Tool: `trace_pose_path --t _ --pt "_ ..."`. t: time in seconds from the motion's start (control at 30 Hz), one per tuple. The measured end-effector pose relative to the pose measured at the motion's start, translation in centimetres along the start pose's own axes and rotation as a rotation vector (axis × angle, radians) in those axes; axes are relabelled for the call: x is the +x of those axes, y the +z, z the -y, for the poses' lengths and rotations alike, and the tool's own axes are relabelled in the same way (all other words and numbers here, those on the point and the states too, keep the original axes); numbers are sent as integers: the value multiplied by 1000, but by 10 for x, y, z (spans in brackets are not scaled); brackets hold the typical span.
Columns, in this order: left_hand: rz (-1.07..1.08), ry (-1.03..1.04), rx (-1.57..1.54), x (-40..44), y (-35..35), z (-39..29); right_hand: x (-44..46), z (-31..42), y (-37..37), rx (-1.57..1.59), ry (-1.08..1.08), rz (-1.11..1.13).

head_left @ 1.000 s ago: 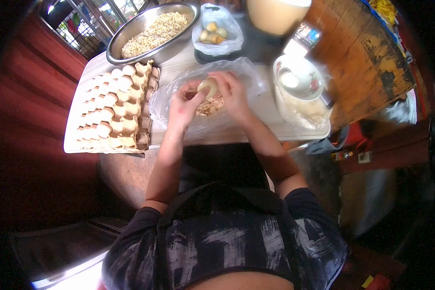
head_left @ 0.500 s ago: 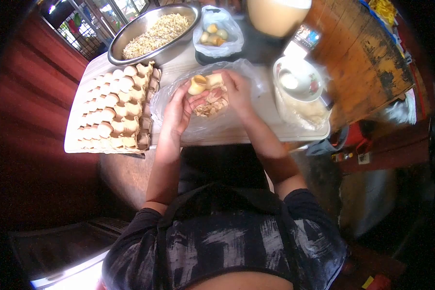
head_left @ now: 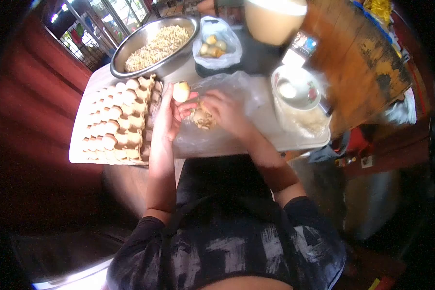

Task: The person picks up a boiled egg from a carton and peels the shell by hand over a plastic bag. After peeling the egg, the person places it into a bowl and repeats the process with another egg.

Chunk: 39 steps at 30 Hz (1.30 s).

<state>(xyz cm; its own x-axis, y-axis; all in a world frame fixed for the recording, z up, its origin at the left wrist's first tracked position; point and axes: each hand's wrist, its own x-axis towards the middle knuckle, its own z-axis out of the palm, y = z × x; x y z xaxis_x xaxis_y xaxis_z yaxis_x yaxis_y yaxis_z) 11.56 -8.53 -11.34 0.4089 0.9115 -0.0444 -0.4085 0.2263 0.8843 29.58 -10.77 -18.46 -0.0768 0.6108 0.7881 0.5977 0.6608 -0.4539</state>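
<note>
My left hand is closed around a pale yellowish egg, which it holds upright above the table beside the egg trays. Its surface looks partly bare, but fine detail is lost. My right hand hovers with fingers bent down over a small heap of broken eggshell; motion smears its fingertips, so I cannot make out whether they hold anything. The shell pieces lie on a clear plastic bag spread over the tabletop.
Stacked egg trays with eggs stand at the left. Behind are a steel basin of broken bits, a plastic bag holding several eggs, and a tan bucket. A flowered bowl sits at the right on a filled bag.
My left hand has moved left and up with the egg, away from the right hand. My right hand has dropped over the shell heap. The view has shifted slightly.
</note>
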Motion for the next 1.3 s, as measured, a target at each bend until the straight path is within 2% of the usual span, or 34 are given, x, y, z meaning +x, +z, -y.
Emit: trace_pose_path --t 0.03,0.1,0.17,0.23,0.27,0.33,0.37,0.43,0.47,0.5,0.57,0.6,0.63,0.7,0.77,0.83,0.9,0.97,1.0,1.03,1.07,1.1,1.13,1.17,1.2,1.23,1.3 --pt "-60 69 116 0 8 -9 -2 1 2 -80 -27 93" --pt "-75 132 223 18 19 -28 0 2 4 -116 -87 65" --pt "-30 309 768 43 37 -46 4 2 0 -105 -119 16" --pt "9 334 1129 92 37 -46 3 0 -1 -100 -111 10" --pt "12 337 1123 115 40 -44 2 -1 -2 -90 -98 3" --pt "-146 552 1566 155 52 -38 2 0 -2 -93 -123 2" --pt "-147 562 1562 170 57 -36 3 0 -2 -88 -147 -2" --pt "-193 554 1749 197 70 -33 3 -1 -1 -75 -153 -13" --pt "-257 661 1756 209 74 -27 3 -3 0 -53 -150 -20" --pt "-260 667 1751 227 71 -18 3 -2 -2 -58 -156 -19" --pt "-281 769 2027 256 62 -2 4 2 -4 -36 -140 -27" --pt "-219 564 2090 252 66 -1 4 0 -3 -30 -146 -16" --pt "-241 547 2088 255 62 7 2 -2 -2 -41 -118 -10" --pt "-151 465 2358 257 48 16 2 -2 2 -18 -113 16" --pt "-155 650 2223 246 37 15 5 1 -2 -39 -109 -14" --pt "-145 777 2023 205 39 -7 8 8 -7 -12 -97 -8" --pt "-212 856 1951 149 38 -33 9 10 -9 -37 -66 -4" --pt "-309 693 1997 97 24 -66 8 11 -11 -38 -28 16" --pt "-387 502 1939 65 21 -87 8 12 -11 -65 19 23" --pt "-604 489 1905 55 -6 -92 9 13 -10 -50 14 27" --pt "-692 386 1791 35 -16 -108 9 15 -10 -14 78 -1" --pt "-674 54 1566 24 -33 -122 8 17 -9 18 142 -27" --pt "-749 72 1832 29 -70 -121 8 18 -8 22 142 -23" --pt "-741 -6 1879 21 -79 -120 9 17 -8 6 125 -62" --pt "-719 -210 1825 15 -72 -126 9 16 -9 -15 109 -103" --pt "-709 -210 1825 19 -85 -116 9 15 -10 -22 115 -104" --pt "-729 -33 1990 27 -114 -96 8 13 -11 4 96 -116"
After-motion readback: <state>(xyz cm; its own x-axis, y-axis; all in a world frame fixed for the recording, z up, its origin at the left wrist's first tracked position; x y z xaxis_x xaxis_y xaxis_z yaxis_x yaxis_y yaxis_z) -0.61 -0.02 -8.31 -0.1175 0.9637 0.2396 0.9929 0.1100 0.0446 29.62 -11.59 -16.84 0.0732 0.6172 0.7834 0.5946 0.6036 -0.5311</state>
